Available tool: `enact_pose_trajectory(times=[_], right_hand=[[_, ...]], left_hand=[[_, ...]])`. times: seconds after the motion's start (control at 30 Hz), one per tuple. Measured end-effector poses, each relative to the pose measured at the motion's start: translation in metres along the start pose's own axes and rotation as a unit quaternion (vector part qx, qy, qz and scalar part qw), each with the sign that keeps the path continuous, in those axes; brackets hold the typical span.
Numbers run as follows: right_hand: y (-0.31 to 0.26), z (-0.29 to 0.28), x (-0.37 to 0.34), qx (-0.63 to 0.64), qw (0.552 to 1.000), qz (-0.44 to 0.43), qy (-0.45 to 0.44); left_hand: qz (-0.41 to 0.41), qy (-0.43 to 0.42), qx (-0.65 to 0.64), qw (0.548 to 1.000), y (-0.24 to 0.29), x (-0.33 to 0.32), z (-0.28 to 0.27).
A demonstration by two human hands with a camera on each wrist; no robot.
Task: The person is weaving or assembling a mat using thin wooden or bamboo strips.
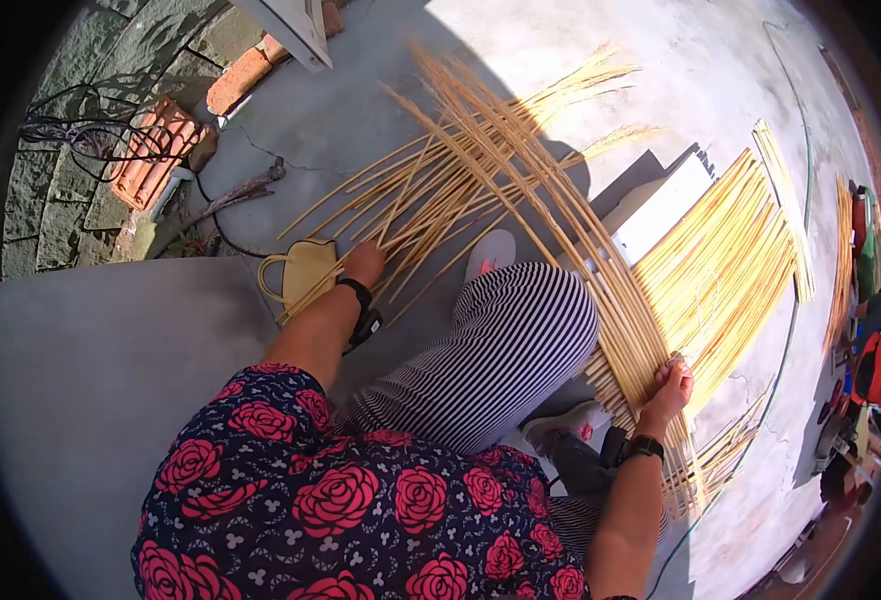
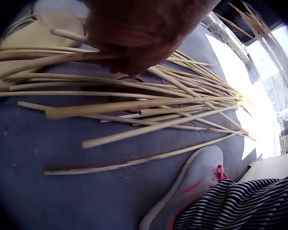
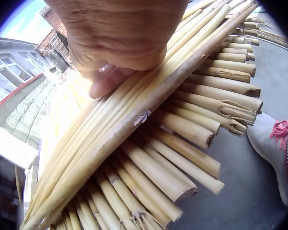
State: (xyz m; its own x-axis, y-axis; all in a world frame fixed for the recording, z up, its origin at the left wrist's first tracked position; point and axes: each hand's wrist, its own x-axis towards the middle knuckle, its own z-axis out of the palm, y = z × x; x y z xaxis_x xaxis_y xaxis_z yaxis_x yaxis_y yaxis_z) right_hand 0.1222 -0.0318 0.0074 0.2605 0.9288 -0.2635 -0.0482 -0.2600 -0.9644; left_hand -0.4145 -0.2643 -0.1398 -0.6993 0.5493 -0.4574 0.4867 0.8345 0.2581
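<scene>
Loose dry stalks (image 1: pixel 430 205) with feathery tops lie fanned out on the left side of the floor. My left hand (image 1: pixel 364 264) grips a few by their cut ends, and in the left wrist view these stalks (image 2: pixel 77 58) run into the curled fingers. On the right, a row of stalks (image 1: pixel 725 270) lies side by side like a mat. A long bundle of stalks (image 3: pixel 129 115) crosses over their cut ends. My right hand (image 1: pixel 672 383) holds this crossing bundle near its thick end, fingers curled over it; part of the grip is hidden under the palm.
A yellow handled bag (image 1: pixel 305 272) sits by the left hand. A white box-like block (image 1: pixel 655 205) stands against the mat of stalks. Stacked tiles (image 1: pixel 157 150) and black cable (image 1: pixel 75 130) lie by the stone wall. A thin hose (image 1: pixel 807 150) runs along the right. My shoe (image 1: pixel 490 252) is between the stalks.
</scene>
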Motion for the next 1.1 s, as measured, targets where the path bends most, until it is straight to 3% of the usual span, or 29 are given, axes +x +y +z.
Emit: enact_pose_trajectory(times=[0.13, 0.27, 0.3, 0.37, 0.4, 0.43, 0.53, 0.63, 0.83, 0.97, 1.1], right_hand=[[0.001, -0.001, -0.002, 0.012, 1.000, -0.005, -0.008], [0.006, -0.002, 0.003, 0.013, 1.000, -0.005, -0.011], [0.009, -0.004, 0.004, 0.017, 1.000, -0.006, -0.013], [0.012, -0.005, 0.007, 0.013, 1.000, -0.009, -0.008], [0.012, -0.004, 0.006, 0.009, 1.000, -0.011, -0.003], [0.009, -0.002, 0.004, 0.015, 1.000, -0.004, -0.005], [0.010, -0.005, 0.006, 0.004, 1.000, -0.006, -0.020], [0.008, 0.001, 0.005, 0.018, 1.000, -0.010, -0.023], [0.012, -0.008, 0.008, 0.020, 0.999, -0.008, -0.033], [0.017, -0.010, 0.011, 0.030, 0.999, -0.008, -0.041], [0.002, -0.003, 0.002, 0.029, 0.999, 0.003, -0.041]], left_hand=[[0.119, -0.034, 0.001, 0.992, -0.004, -0.005, -0.033], [0.213, -0.008, -0.018, 0.977, -0.004, -0.038, -0.078], [0.299, 0.056, -0.079, 0.949, -0.008, -0.050, -0.082], [0.127, -0.141, -0.162, 0.968, -0.011, -0.069, -0.108], [0.037, -0.238, -0.202, 0.949, -0.006, -0.081, -0.126], [0.046, -0.252, -0.254, 0.933, 0.001, -0.096, -0.144], [-0.007, -0.313, -0.240, 0.919, -0.010, -0.111, -0.166], [0.003, -0.235, -0.262, 0.936, -0.017, -0.118, -0.175], [0.116, -0.118, -0.164, 0.973, -0.072, -0.124, -0.145], [-0.025, -0.248, -0.293, 0.923, -0.091, -0.154, -0.166], [-0.099, -0.353, -0.356, 0.859, -0.064, -0.156, -0.206]])
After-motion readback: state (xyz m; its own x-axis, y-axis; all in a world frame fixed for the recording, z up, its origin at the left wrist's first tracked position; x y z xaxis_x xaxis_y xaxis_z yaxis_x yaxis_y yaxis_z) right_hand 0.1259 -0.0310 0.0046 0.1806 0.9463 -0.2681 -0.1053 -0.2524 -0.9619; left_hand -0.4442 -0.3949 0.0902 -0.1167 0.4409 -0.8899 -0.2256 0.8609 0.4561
